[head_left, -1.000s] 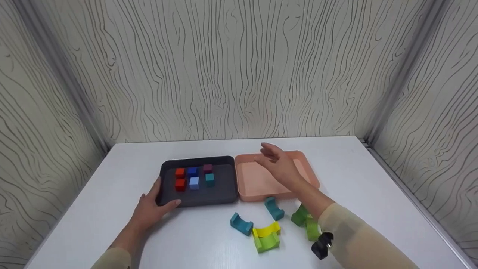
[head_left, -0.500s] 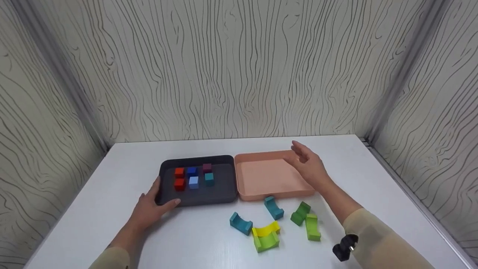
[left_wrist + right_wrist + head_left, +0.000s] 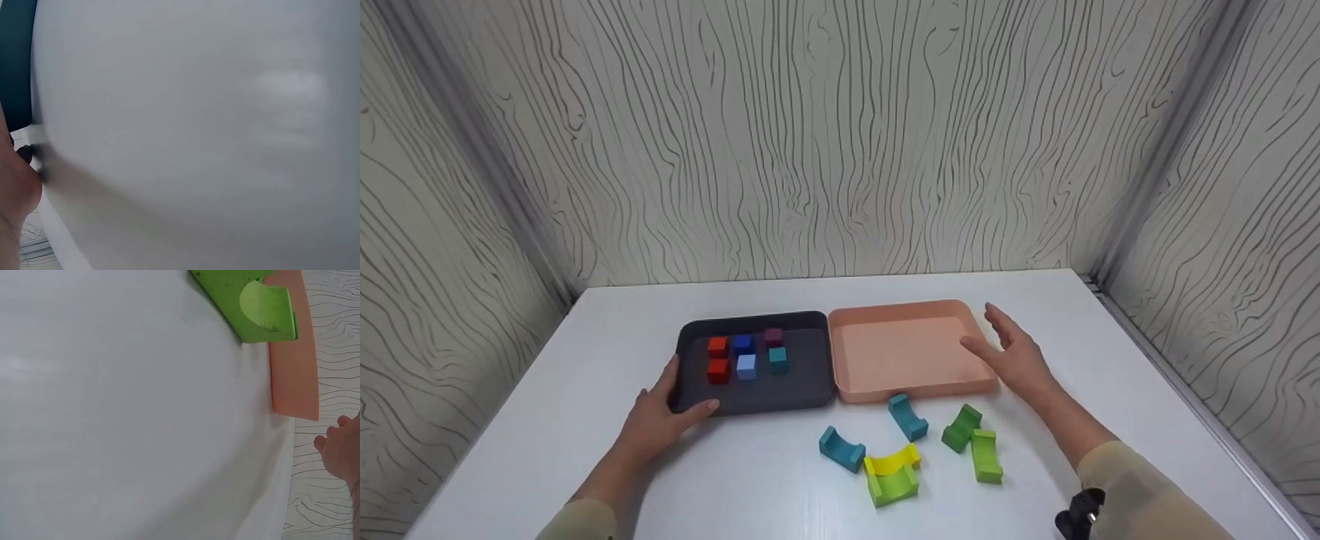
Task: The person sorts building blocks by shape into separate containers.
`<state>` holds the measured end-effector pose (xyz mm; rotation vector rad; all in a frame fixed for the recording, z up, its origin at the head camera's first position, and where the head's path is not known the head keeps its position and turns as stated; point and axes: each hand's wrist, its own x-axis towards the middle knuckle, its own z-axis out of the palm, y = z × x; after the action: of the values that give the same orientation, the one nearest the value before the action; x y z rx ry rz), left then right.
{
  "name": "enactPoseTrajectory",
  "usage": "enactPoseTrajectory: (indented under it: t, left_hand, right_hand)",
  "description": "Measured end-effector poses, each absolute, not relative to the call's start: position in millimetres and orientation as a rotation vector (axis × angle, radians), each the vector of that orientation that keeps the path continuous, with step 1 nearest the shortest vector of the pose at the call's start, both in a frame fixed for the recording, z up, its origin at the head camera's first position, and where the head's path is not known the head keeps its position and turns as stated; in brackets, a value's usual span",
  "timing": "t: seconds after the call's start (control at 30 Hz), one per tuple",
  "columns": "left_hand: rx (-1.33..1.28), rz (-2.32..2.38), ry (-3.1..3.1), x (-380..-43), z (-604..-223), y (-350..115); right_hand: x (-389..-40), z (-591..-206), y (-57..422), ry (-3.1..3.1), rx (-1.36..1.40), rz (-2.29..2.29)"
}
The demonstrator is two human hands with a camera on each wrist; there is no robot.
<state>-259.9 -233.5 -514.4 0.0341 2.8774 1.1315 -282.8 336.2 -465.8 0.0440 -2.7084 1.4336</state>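
My left hand [image 3: 649, 424] rests at the near left corner of a dark grey tray [image 3: 810, 390], its fingers along the left side and its thumb across the front rim. That tray holds several small cubes, including a red cube [image 3: 718, 370], a light blue cube [image 3: 746, 367] and a teal cube [image 3: 778, 360]. Against its right side stands a pink tray [image 3: 911, 356] with nothing in it. My right hand [image 3: 1020, 367] is at the pink tray's right edge, fingers extended and thumb apart, holding nothing. Whether it touches the rim, I cannot tell.
In front of the trays lie several curved blocks: teal blocks [image 3: 842, 450], a yellow block [image 3: 892, 460] touching a lime block [image 3: 893, 486], and a dark green block [image 3: 962, 428] beside another lime block [image 3: 987, 456]. Wood-patterned panels [image 3: 825, 150] enclose the white table [image 3: 750, 480].
My right hand has moved right, from over the pink tray to its right edge, and come a little nearer. My left hand stays at the dark tray. The cubes and blocks keep their places.
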Motion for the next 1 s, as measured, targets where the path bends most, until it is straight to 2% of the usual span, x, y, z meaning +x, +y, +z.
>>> enactPoseTrajectory:
  t: [0.3,1.0]
  left_hand:
    - [0.006,1.117,2.874,-257,-512,-232]
    - [0.184,1.061,3.065,-235,-500,-231]
  right_hand:
    - [-278,-480,341,-2.882,-0.06,1.288]
    - [-279,-498,344,-2.936,0.069,1.134]
